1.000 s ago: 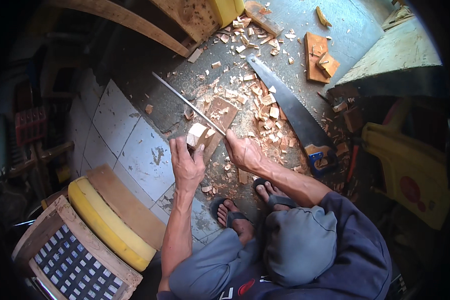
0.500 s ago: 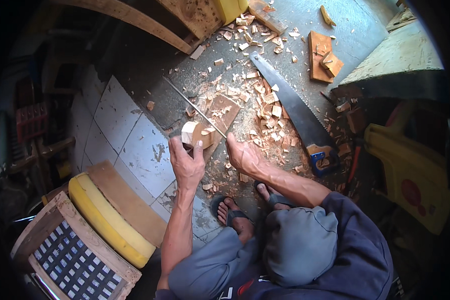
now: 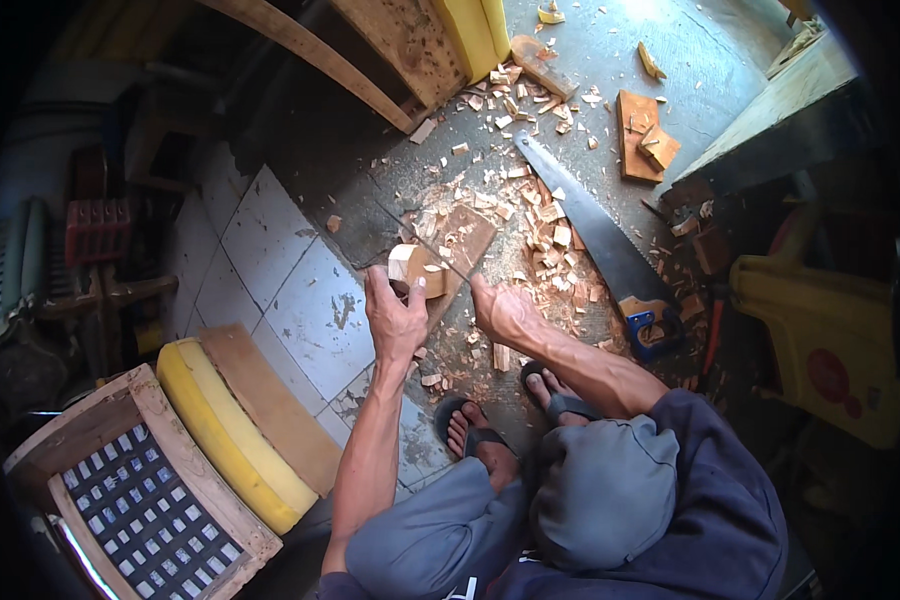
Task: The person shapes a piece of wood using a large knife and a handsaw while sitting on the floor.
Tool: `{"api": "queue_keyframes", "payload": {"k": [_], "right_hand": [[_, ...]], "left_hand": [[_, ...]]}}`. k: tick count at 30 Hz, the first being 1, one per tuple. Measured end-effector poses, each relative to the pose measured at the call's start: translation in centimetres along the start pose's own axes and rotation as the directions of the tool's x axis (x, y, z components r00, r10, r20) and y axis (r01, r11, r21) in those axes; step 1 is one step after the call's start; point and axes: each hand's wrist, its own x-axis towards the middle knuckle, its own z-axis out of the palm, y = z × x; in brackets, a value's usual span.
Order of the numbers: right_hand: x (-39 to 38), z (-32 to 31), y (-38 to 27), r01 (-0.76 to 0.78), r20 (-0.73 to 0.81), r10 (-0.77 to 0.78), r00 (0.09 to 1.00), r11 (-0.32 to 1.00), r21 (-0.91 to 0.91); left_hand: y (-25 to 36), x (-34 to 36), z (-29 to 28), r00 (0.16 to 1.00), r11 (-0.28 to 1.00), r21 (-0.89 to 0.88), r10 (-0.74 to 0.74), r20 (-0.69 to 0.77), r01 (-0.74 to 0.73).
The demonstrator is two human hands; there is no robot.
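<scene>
Left hand (image 3: 395,318) grips one wood block (image 3: 416,268); right hand (image 3: 502,311) clenches one long blade (image 3: 420,240) (one handsaw (image 3: 602,243) nearby).

A person with bare forearms, left hand (image 3: 395,320) and right hand (image 3: 502,312), wears a dark blue shirt, grey-blue shorts and dark flip-flops.

saw (image 3: 595,235) right, tiles (image 3: 310,310) left
</scene>
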Motion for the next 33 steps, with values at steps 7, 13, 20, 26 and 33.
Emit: {"api": "queue_keyframes", "payload": {"k": [7, 13, 20, 26, 33], "right_hand": [[1.0, 0.4, 2.0, -0.003, 0.019, 0.002, 1.000, 0.999, 0.050], [-0.8, -0.9, 0.6, 0.049, -0.195, -0.004, 0.981, 0.973, 0.227], [-2.0, 0.0, 1.3, 0.145, -0.188, -0.128, 0.974, 0.986, 0.078], [-2.6, -0.7, -0.1, 0.123, -0.163, -0.136, 0.977, 0.989, -0.085], [-3.4, -1.4, -1.6, 0.309, -0.189, -0.400, 0.897, 0.872, -0.379]], "left_hand": [[-0.2, 0.4, 0.4, 0.996, 0.994, -0.066, -0.093, -0.013, 0.092], [-7.4, -4.3, -0.7, 0.963, 0.833, -0.540, -0.229, -0.144, 0.117], [-9.8, -7.4, -1.0, 0.916, 0.896, -0.205, -0.400, 0.008, 0.393], [-6.6, -6.4, -2.7, 0.997, 0.998, 0.001, -0.070, -0.006, 0.070], [-2.4, -5.3, -3.8, 0.987, 0.994, 0.101, -0.044, 0.154, 0.029]]}}
